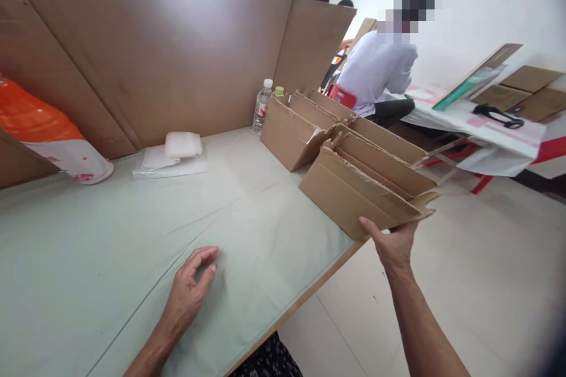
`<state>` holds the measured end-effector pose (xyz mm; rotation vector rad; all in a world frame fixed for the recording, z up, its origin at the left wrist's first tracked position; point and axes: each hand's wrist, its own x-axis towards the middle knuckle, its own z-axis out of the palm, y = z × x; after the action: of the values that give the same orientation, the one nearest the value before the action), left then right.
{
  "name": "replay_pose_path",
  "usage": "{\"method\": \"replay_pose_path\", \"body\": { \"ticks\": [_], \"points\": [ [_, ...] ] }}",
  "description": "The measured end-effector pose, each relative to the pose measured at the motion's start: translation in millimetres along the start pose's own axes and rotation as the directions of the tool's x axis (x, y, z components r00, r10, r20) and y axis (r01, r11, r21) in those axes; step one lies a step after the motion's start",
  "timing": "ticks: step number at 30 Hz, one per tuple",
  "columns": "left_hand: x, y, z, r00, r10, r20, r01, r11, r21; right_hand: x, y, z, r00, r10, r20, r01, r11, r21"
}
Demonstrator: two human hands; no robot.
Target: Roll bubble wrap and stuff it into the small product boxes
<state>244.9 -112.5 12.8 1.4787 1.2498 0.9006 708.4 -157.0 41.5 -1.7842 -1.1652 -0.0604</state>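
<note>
My right hand (395,245) grips the lower near corner of an open-topped cardboard box (356,197), thumb on its side and fingers under the end. The box has torn upper edges and upright cardboard inside it; its contents are mostly hidden. It sits at the table's right edge, its near end jutting past that edge. Over the pale green tabletop (247,247), my left hand (192,283) holds nothing, its fingers loosely curled and the thumb apart. Behind the gripped box stands a second cardboard box (287,135).
A clear water bottle (262,107) stands against the cardboard partition (198,59), beside a green-capped bottle (278,92). Folded white wrap (177,150) lies farther left, near an orange and white bag (48,123). A person (375,70) sits at another table (499,135) beyond the floor gap.
</note>
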Motion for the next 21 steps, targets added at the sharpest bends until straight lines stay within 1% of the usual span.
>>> {"method": "replay_pose_path", "body": {
  "ticks": [2, 3, 6, 8, 10, 11, 12, 13, 14, 15, 16, 17, 18, 19, 20, 21],
  "points": [
    [-2, -2, -0.4, 1.0, 0.005, -0.011, -0.005, 1.0, 0.0, 10, -11, 15, 0.977, 0.151, -0.152, -0.143, 0.988, 0.067],
    [-3, -2, -0.4, 1.0, 0.009, -0.012, -0.009, 1.0, 0.002, 13, -17, 23, 0.963, 0.195, -0.184, -0.178, 0.978, 0.107],
    [-8, -5, -1.1, 1.0, 0.014, -0.005, -0.014, 1.0, 0.004, 6, -33, 38, 0.963, 0.217, -0.161, -0.193, 0.969, 0.156],
    [-13, -6, -2.8, 1.0, 0.013, 0.003, -0.013, 1.0, 0.012, -11, -35, 40, 0.941, 0.298, -0.163, -0.273, 0.949, 0.161],
    [-20, -5, -4.7, 1.0, 0.012, 0.012, -0.012, 1.0, 0.021, -36, -31, 39, 0.906, 0.394, -0.155, -0.377, 0.917, 0.132],
    [-24, -3, -5.4, 1.0, 0.012, 0.016, -0.013, 1.0, 0.026, -50, -29, 39, 0.899, 0.418, -0.132, -0.408, 0.908, 0.097],
    [-28, 0, -5.8, 1.0, 0.014, 0.021, -0.015, 0.999, 0.029, -63, -27, 41, 0.908, 0.408, -0.092, -0.406, 0.913, 0.041],
    [-31, 3, -5.8, 1.0, 0.018, 0.024, -0.019, 0.999, 0.03, -76, -25, 45, 0.931, 0.363, -0.036, -0.364, 0.931, -0.032],
    [-35, 5, -5.5, 0.999, 0.023, 0.031, -0.024, 0.999, 0.028, -87, -26, 51, 0.962, 0.271, 0.04, -0.266, 0.958, -0.105],
    [-38, 8, -5.1, 0.999, 0.028, 0.037, -0.028, 0.999, 0.02, -96, -29, 61, 0.978, 0.155, 0.143, -0.131, 0.978, -0.162],
    [-40, 10, -5.0, 0.998, 0.032, 0.045, -0.033, 0.999, 0.008, -104, -36, 73, 0.966, 0.018, 0.258, 0.031, 0.982, -0.186],
    [-42, 12, -5.8, 0.998, 0.034, 0.057, -0.033, 0.999, -0.007, -112, -47, 88, 0.922, -0.125, 0.366, 0.198, 0.965, -0.17],
    [-43, 13, -8.4, 0.997, 0.031, 0.071, -0.029, 0.999, -0.02, -120, -61, 104, 0.851, -0.266, 0.453, 0.352, 0.929, -0.116],
    [-44, 13, -13.7, 0.996, 0.026, 0.081, -0.024, 0.999, -0.025, -128, -79, 120, 0.753, -0.403, 0.52, 0.488, 0.872, -0.03],
    [-44, 13, -22.7, 0.997, 0.029, 0.076, -0.027, 0.999, -0.018, -138, -99, 136, 0.635, -0.535, 0.557, 0.6, 0.796, 0.08],
    [-45, 12, -36.3, 0.998, 0.041, 0.047, -0.041, 0.999, 0.007, -149, -121, 150, 0.508, -0.649, 0.566, 0.679, 0.706, 0.201]
  ]
}}
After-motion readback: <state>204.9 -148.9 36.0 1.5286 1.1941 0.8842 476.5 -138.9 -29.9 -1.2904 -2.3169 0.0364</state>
